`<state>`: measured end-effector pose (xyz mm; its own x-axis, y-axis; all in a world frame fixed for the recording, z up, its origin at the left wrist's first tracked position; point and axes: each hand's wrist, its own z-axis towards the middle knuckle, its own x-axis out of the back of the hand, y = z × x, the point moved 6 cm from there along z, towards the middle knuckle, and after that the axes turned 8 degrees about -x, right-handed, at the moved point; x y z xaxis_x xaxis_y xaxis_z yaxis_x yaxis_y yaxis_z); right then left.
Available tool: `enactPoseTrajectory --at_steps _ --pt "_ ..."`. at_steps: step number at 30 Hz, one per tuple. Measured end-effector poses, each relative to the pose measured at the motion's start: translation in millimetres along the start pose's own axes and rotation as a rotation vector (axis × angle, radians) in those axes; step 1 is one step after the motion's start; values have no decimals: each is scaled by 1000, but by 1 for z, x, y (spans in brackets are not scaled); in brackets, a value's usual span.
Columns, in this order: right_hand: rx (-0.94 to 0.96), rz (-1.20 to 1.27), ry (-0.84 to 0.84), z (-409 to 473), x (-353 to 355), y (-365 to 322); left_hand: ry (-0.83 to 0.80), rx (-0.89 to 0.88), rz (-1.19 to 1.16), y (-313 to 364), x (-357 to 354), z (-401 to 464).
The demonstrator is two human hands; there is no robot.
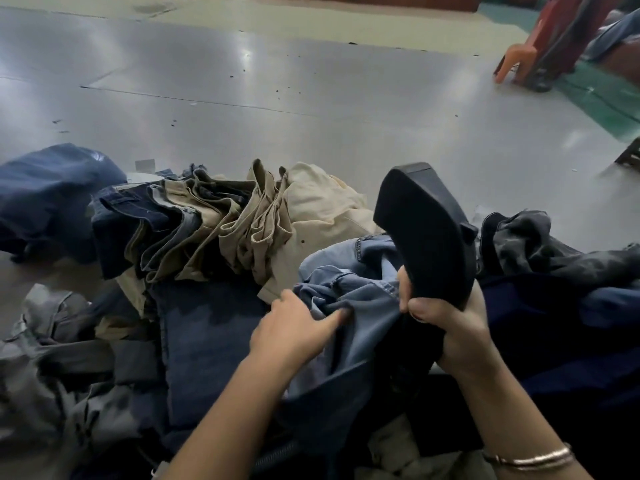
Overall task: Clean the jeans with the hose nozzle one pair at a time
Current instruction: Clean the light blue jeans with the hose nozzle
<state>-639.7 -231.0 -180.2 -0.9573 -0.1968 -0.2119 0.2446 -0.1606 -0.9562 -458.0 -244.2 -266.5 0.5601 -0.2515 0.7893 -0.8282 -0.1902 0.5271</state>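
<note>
While the right hand (pixel 446 327) clenches around the neck of the black hose nozzle (pixel 426 230), the wide flat head of that nozzle tilts up and away, rising above the heap at the near right of the grey table (pixel 311 98). Fingers wrap the nozzle's lower end, thumb tucked against it, and a thin metal bangle (pixel 530 459) sits on that wrist. Over on the other side, the left hand (pixel 294 330) is down on the light blue jeans (pixel 353 292), thumb and fingers pinching a fold of the denim just beside the nozzle's base. That light blue pair lies bunched right in the near middle, touching both hands. To its left, a darker blue pair (pixel 207 334) lies flatter, and further left still, grey trousers (pixel 59 368) are crumpled at the near edge. Behind them, a slanted stack of folded garments (pixel 194 223) runs across, dark denim on the left, khaki on the right, with a pale cream piece (pixel 322 209) heaped at its right end. A dark navy bundle (pixel 52 192) sits at far left. On the right of the nozzle, a dark grey garment (pixel 540 244) is rumpled over a deep navy mass. Far right, beyond the table, an orange plastic stool (pixel 516 64) stands on a green floor (pixel 609 105).
</note>
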Motion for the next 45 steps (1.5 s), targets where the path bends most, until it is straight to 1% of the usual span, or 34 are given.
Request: enactPoseTrajectory --at_steps 1,2,3,4,5,6,7,8,9,10,11,12,13,15,17,19,21,24,25,26,28,29,30,32,33,34,35,36,37,38,39,41,43,45 --pt "3 3 -17 -1 -3 0 -57 11 -67 -5 -10 4" --pt "9 -1 -36 -2 -6 -1 -87 -17 -139 -6 -19 7" --pt "16 -5 -55 -3 -7 -3 -79 -70 -191 -6 -24 8" --pt "28 -6 -68 -4 -6 -4 -7 -115 -247 -6 -23 7" --pt "36 -3 -73 -5 -2 -6 94 -107 -393 -6 -18 3" --pt "37 3 -58 -6 5 -7 171 -65 -640 -9 -14 1" --pt "27 -1 -24 -8 14 -6 186 9 -985 -10 -11 0" --pt "11 -25 24 -12 26 -3 156 84 -1324 -10 -8 0" --pt "-15 -57 70 -18 37 2 62 125 -1602 -5 -3 -2" --pt "-50 -87 111 -24 48 8 -40 111 -1788 1 7 -4" --pt "-100 -108 145 -28 55 14 -101 56 -1887 6 22 -5" --pt "-158 -127 171 -33 61 22 -132 -29 -1913 11 40 -4" --pt "-216 -159 187 -37 65 28 -142 -100 -1885 16 54 -3" --pt "-283 -231 176 -42 68 35 -138 -134 -1757 23 70 -2" --pt "-240 -214 115 -38 60 28 -170 -106 -1618 28 70 -3" --pt "-150 -109 37 -29 46 14 -223 -98 -1545 33 66 -7" --pt "-116 -36 -5 -16 34 8 -316 -126 -1541 38 59 -14" --pt "-150 28 48 -3 18 16 -432 -228 -1597 47 57 -20" --pt "-159 50 80 -1 14 21 -434 -260 -1613 48 58 -18" --pt "-164 62 108 0 9 26 -400 -270 -1627 48 59 -13" --pt "-177 46 159 1 3 30 -259 -201 -1613 44 61 1" --pt "-191 35 189 2 3 32 -121 -170 -1528 36 61 11" --pt "-206 33 227 3 5 32 82 -178 -1353 26 66 18" --pt "-220 63 328 3 14 32 636 -269 -778 9 86 7" --pt "-217 81 373 4 19 31 856 -359 -607 6 85 -13" --pt "-211 97 407 5 22 30 931 -445 -564 8 74 -36" --pt "-202 108 431 6 25 29 867 -480 -624 11 57 -51" --pt "-194 116 442 8 26 28 731 -454 -684 15 35 -60" --pt "-192 120 448 9 25 27 589 -375 -700 17 16 -66" --pt "-191 123 449 10 24 27 484 -310 -679 18 2 -65" --pt "-192 121 445 10 23 27 424 -281 -646 17 -3 -61" --pt "-194 110 447 9 25 23 306 -331 -606 12 8 -44" --pt "-187 124 470 10 33 17 43 -417 -642 6 24 -35" --pt "-175 175 495 12 44 10 -214 -513 -735 -6 32 -40"
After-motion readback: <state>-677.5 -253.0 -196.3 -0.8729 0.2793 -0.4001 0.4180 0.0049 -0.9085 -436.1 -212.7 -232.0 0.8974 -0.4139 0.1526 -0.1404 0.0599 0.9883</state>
